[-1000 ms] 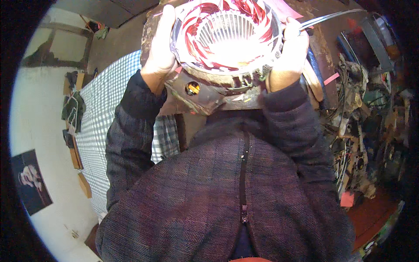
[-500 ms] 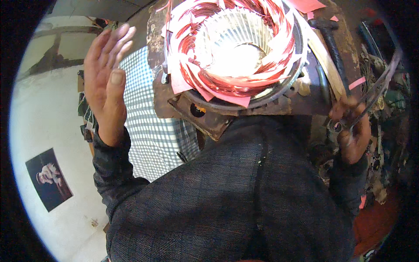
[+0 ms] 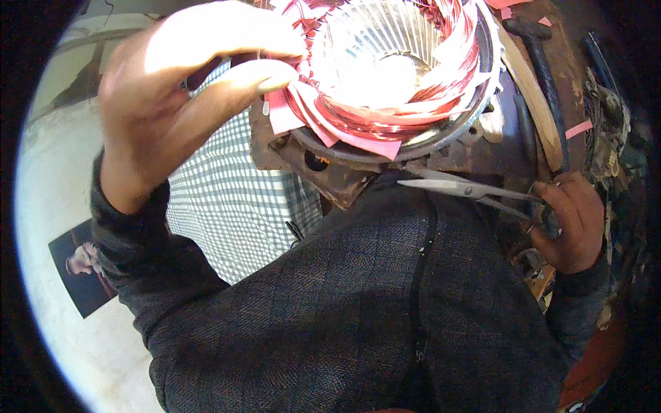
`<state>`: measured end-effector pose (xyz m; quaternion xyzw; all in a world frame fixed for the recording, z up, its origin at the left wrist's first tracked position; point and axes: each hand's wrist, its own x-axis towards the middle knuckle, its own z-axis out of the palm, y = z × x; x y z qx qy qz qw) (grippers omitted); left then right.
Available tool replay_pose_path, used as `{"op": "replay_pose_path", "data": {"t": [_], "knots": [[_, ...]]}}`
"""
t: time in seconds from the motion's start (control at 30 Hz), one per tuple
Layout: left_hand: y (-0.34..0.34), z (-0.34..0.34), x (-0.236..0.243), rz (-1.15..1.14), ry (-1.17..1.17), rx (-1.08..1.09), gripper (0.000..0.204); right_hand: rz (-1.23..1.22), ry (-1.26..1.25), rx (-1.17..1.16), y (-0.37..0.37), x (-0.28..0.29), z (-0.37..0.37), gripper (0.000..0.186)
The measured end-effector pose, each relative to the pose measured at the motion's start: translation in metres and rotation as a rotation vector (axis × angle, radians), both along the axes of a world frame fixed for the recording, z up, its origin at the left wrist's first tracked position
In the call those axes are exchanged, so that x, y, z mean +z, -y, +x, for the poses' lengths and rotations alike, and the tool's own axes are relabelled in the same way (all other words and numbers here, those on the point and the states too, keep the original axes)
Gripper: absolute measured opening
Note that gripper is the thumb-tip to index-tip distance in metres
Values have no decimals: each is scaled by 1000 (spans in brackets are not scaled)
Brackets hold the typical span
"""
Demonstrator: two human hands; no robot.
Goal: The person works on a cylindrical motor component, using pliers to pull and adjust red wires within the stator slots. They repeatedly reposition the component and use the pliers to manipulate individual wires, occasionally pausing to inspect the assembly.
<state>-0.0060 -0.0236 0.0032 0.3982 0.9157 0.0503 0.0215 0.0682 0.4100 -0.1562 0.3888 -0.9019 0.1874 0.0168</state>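
Note:
A motor stator [image 3: 492,65] sits at the top middle, ringed with red copper windings [image 3: 385,122] and pink insulating paper [image 3: 377,147]. My left hand [image 3: 165,82] reaches to the winding's left edge, thumb and forefinger pinched together there. Whatever lies between those fingertips is too small and glare-washed to make out. Low on the right, my right hand [image 3: 575,220] grips a pair of metal scissors [image 3: 454,186] by the handles. Their blades point left, slightly parted, just below the stator's near rim and apart from it.
Under the stator is a worn wooden board [image 3: 506,155]. A hammer [image 3: 540,69] and a pale wooden strip [image 3: 527,89] lie to its right, with pink paper scraps. A checked cloth [image 3: 227,186] hangs at the left; tangled odds and ends [image 3: 609,117] crowd the far right.
My left hand has come from raised and spread at the left to pinching at the winding. The scissors have swung from pointing up right to pointing left under the stator.

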Motion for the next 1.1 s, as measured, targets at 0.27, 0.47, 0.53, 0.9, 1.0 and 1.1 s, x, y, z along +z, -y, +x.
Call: {"op": "replay_pose_path", "data": {"t": [0.27,0.47,0.53,0.9,1.0,1.1], "knots": [[-29,-53,-8,-40,647,-283,15,94,30,-78,-7,39,1,71],[-34,-61,-1,-42,832,-318,13,163,-40,-103,-3,68,8,68],[-38,-66,2,-81,874,-316,15,159,-33,-92,-2,77,7,67],[-31,-60,-9,-27,803,-286,20,260,-85,-43,14,113,8,65],[-38,-57,-3,-311,419,-210,22,297,-63,-60,19,121,7,64],[-37,-48,-10,-115,344,-223,23,299,-63,-46,23,124,6,63]]}}
